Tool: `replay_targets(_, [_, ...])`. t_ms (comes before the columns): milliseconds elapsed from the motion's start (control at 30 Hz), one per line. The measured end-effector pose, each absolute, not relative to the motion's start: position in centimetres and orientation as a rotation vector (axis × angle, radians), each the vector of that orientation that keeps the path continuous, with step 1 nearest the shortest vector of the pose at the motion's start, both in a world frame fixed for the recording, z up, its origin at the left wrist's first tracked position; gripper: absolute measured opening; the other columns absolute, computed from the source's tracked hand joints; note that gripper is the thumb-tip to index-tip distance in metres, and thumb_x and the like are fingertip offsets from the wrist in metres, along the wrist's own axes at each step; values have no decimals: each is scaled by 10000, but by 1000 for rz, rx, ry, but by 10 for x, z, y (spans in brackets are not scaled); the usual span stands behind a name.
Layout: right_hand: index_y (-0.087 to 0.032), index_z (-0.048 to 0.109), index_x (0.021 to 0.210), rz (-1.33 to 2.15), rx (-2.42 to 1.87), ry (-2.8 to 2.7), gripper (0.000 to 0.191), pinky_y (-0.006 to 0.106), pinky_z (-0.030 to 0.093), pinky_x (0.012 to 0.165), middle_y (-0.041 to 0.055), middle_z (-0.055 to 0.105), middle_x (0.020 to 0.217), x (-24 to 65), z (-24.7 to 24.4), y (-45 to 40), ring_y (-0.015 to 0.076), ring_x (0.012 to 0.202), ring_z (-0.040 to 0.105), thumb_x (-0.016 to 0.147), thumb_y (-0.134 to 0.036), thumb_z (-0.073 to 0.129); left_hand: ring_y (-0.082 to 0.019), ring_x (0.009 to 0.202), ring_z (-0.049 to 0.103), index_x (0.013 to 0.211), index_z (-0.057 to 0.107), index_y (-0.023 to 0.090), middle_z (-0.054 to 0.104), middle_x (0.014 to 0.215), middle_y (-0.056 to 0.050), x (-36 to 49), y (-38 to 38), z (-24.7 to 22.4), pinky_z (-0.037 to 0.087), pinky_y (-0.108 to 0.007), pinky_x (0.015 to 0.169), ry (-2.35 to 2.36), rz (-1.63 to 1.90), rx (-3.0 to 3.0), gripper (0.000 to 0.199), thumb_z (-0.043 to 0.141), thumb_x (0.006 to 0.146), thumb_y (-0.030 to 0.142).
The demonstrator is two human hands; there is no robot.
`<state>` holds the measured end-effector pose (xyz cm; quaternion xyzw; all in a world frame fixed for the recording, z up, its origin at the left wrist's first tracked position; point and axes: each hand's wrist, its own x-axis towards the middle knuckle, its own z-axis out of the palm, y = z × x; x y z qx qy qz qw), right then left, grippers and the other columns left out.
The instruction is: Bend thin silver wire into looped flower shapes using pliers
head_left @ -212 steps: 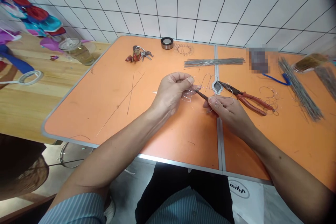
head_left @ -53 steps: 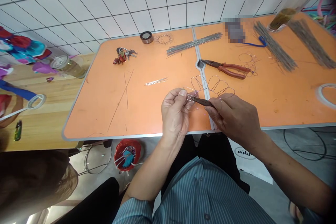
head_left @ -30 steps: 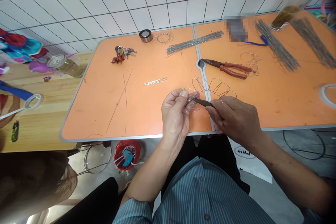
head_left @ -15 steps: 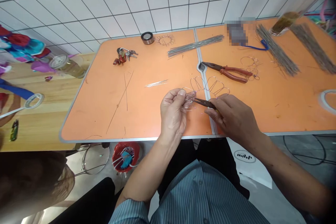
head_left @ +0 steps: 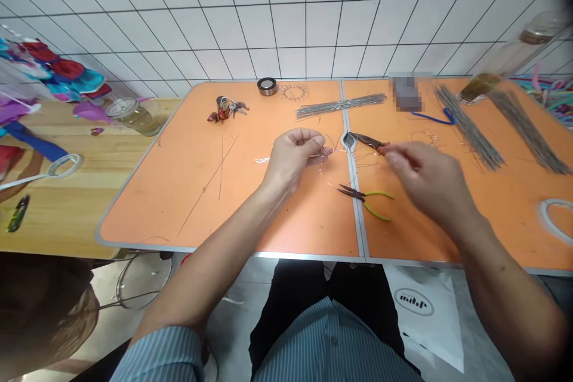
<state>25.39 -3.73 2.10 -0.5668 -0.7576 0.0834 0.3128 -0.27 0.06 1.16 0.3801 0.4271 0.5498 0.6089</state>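
Note:
Thumb and fingers of my left hand (head_left: 293, 158) pinch a thin wire bent into loops (head_left: 329, 179), which spreads to the right over the table seam. My right hand (head_left: 430, 182) is closed on the red-handled pliers (head_left: 369, 141); their dark jaws point left, near the seam's oval fitting, and the hand covers most of the handles. Between and below both hands, the yellow-green-handled needle-nose pliers (head_left: 358, 194) lie on the orange table (head_left: 268, 221), jaws slightly apart. Short straight wires (head_left: 261, 160) lie partly hidden behind my left hand.
At the back are keys (head_left: 228, 108), a roll of black tape (head_left: 267, 86), a ring of bent wire (head_left: 293, 92) and wire bundles (head_left: 340, 105). A glass jar (head_left: 481, 88) stands at the right. Another person's head (head_left: 40, 310) is at lower left.
My right hand has let go of the needle-nose pliers, leaving them on the table, and moved right and up onto the red-handled pliers. My left hand still holds the looped wire. The view has shifted.

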Motion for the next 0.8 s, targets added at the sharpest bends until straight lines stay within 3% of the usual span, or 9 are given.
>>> replay_targets(33, [-191,805,1135,321,-1514,-1886,282,378,488,815,107,836,1043,250,33,-29,231,920,729,1122,-366,584,-193,743,795,799,734,154,776,736,-66,0,6,14,594,-271,706,998,1248,917,275,961,774,308])
replay_targets(133, [-215,828,1079,576,-1490,-1950,291,363,480,803,57,820,986,232,56,-3,220,913,704,1096,-408,612,-176,740,777,776,745,152,766,725,-59,10,19,17,590,-263,705,999,1226,985,228,930,790,285])
replay_targets(267, [-203,741,774,868,-1349,-1854,373,347,510,702,52,748,783,213,46,21,190,716,654,1060,-423,648,-161,740,772,828,764,159,764,747,-38,19,27,14,592,-254,708,954,1226,945,186,917,799,261])
replay_targets(567, [-204,770,830,982,-1237,-1526,446,314,558,672,51,734,791,218,13,26,164,689,640,980,-623,772,-183,761,792,895,750,165,778,837,-47,25,25,-7,635,-289,726,905,1152,795,403,999,759,450])
replay_targets(667, [-204,780,850,984,-1241,-1445,470,320,569,696,56,745,810,219,11,27,167,697,653,958,-662,783,-191,748,793,884,761,145,814,868,-94,29,18,-12,645,-308,732,882,1070,839,371,993,779,414])
replay_targets(800, [-208,768,841,1014,-1197,-1488,399,299,546,709,40,743,814,223,9,29,163,738,667,958,-587,811,-152,646,747,831,763,147,799,765,-73,30,13,-16,612,-269,669,910,1089,942,261,942,839,337])
